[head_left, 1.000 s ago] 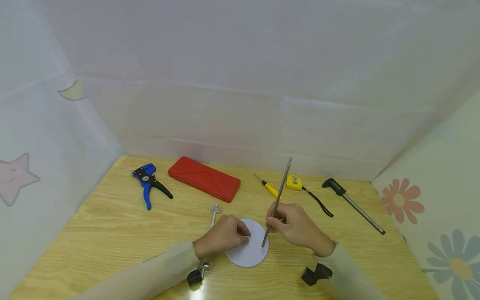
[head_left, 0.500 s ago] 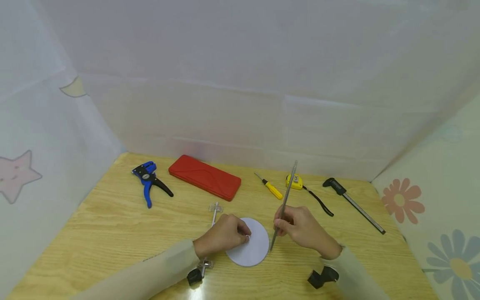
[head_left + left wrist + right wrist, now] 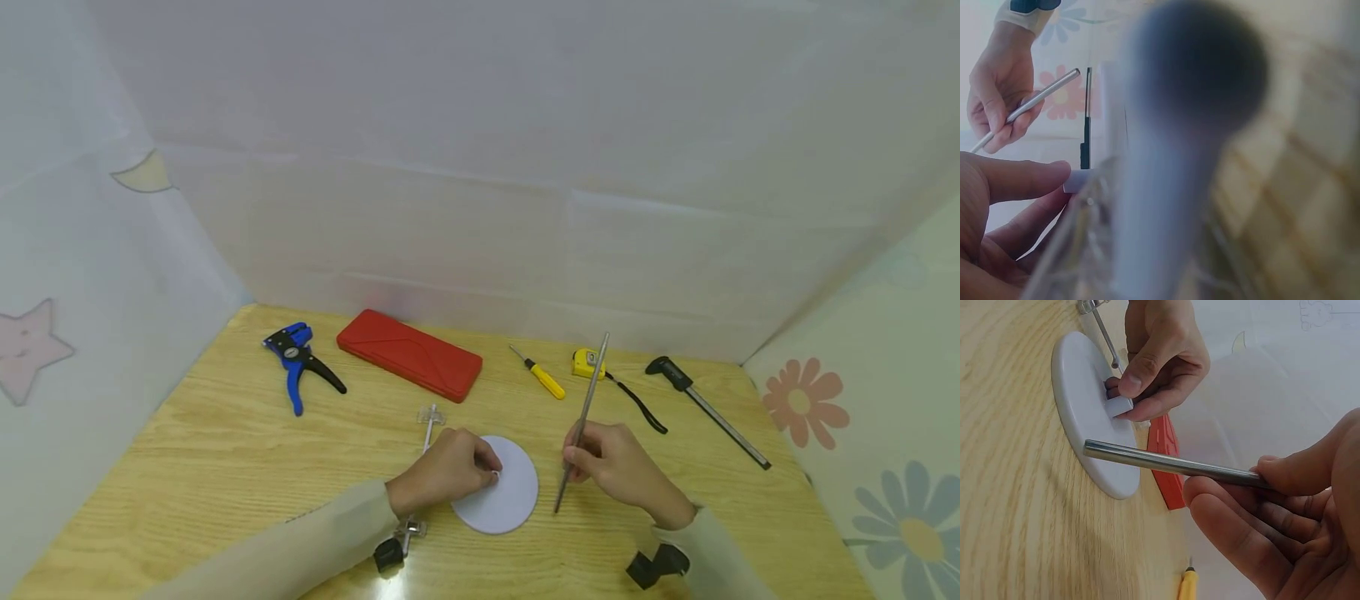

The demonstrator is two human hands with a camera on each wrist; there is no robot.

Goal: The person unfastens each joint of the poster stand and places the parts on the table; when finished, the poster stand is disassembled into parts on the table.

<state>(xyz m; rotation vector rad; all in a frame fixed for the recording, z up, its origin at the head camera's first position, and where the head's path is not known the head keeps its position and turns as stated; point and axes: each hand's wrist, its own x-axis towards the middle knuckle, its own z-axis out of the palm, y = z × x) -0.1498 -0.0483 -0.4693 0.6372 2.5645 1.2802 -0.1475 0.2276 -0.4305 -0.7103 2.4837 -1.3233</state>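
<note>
A round white base (image 3: 513, 504) lies flat on the table, and a short white post (image 3: 1120, 406) stands up from its middle. My left hand (image 3: 447, 471) pinches that post between thumb and fingers. To the right of the base, my right hand (image 3: 611, 462) holds a thin metal rod (image 3: 594, 385) between thumb and fingers. The rod is tilted, its lower end apart from the base. Under my left wrist lies a white stick (image 3: 428, 435) with a clear plastic piece (image 3: 431, 416) at its far end; its middle is hidden.
Wire strippers (image 3: 297, 360) and a red case (image 3: 408, 355) lie at the back left. Farther right are a yellow-handled screwdriver (image 3: 545, 381), a yellow tape measure (image 3: 587, 362) with a black strap, and a caliper (image 3: 708, 410). White cloth (image 3: 480, 225) bounds the table's back.
My right hand has moved right and slightly toward me with the metal rod, whose lower end has gone from over the base to beside it. My left hand has stayed put.
</note>
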